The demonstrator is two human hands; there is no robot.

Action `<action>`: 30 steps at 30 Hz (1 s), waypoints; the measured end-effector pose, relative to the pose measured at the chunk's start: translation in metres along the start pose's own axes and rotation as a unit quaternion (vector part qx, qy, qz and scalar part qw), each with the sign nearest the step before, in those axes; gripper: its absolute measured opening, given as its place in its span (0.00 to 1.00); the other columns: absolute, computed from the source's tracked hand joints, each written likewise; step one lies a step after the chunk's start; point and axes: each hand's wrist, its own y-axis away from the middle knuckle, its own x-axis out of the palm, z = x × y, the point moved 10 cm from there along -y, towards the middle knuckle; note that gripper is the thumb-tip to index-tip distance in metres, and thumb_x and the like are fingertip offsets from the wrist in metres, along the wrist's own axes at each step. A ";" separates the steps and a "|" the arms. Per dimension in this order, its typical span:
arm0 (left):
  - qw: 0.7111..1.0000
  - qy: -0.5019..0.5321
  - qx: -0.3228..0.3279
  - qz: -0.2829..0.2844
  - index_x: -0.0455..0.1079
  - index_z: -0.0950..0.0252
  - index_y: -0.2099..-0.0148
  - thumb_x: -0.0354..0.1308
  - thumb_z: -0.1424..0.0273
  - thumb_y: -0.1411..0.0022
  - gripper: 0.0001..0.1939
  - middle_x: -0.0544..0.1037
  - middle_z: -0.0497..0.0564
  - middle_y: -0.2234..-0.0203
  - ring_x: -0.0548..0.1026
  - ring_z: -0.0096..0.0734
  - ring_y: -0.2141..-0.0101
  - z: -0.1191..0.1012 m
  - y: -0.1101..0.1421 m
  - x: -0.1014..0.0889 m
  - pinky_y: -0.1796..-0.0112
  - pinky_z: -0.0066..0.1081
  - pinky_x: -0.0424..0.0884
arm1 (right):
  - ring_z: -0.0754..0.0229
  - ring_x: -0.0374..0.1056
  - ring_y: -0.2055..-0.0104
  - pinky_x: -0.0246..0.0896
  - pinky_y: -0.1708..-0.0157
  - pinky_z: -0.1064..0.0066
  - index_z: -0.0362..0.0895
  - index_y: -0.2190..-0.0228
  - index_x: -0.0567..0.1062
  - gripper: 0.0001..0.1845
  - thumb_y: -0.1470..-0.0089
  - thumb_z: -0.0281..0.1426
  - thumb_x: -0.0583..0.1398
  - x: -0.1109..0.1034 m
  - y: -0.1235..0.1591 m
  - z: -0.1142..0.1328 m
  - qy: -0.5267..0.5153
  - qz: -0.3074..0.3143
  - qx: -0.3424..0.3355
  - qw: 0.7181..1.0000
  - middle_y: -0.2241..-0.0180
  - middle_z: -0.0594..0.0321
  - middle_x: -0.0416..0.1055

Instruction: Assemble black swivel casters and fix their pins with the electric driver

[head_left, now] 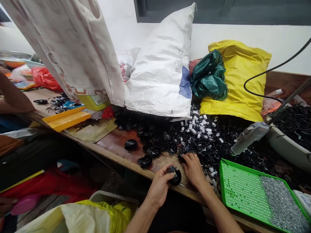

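My left hand (pixel 160 184), closed, grips a round black plastic housing (pixel 177 178) at the table's front edge. Small parts sit on its upper side under my thumb; their details are too small to tell. A thin light-coloured pin (pixel 182 185) shows beside the housing. To the right, my right hand (pixel 193 168) has its fingertips bent together on a small dark part (pixel 181 158) at the edge of the heap; the fingers partly hide it. Several similar black housings (pixel 131 144) lie just beyond my left hand. Small black and white pieces (pixel 201 126) are heaped past my right hand.
A green tray (pixel 245 191) holding many small metal pieces stands at right. Above the heap hangs a grey power screwdriver (pixel 250 137) on a cable. White (pixel 160 71) and yellow sacks (pixel 245 77) stand behind. An orange tray (pixel 65 118) and another person's arm (pixel 14 94) are at left.
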 end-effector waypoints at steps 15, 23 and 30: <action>0.999 -0.029 0.028 -0.016 0.67 0.66 0.68 0.59 0.76 0.55 0.08 0.71 0.45 0.76 0.67 0.22 0.74 -0.012 -0.003 -0.013 0.73 0.22 0.61 | 0.60 0.66 0.66 0.58 0.68 0.71 0.42 0.64 0.69 0.15 0.50 0.21 0.48 -0.008 0.010 -0.032 0.027 0.035 0.047 0.998 0.66 0.57 0.67; 0.999 -0.022 0.033 -0.017 0.69 0.66 0.65 0.60 0.77 0.57 0.12 0.73 0.47 0.74 0.68 0.23 0.72 -0.012 0.000 -0.013 0.70 0.23 0.62 | 0.63 0.64 0.77 0.53 0.77 0.73 0.43 0.65 0.70 0.15 0.52 0.19 0.49 0.001 0.019 -0.035 0.067 0.035 0.073 0.995 0.69 0.59 0.66; 0.997 0.010 -0.017 0.071 0.72 0.68 0.69 0.61 0.78 0.59 0.10 0.73 0.48 0.75 0.68 0.23 0.74 0.011 0.004 0.024 0.71 0.24 0.62 | 0.61 0.66 0.67 0.61 0.66 0.71 0.43 0.70 0.70 0.08 0.50 0.29 0.52 -0.028 0.034 -0.039 -0.220 -0.091 0.072 0.969 0.70 0.60 0.69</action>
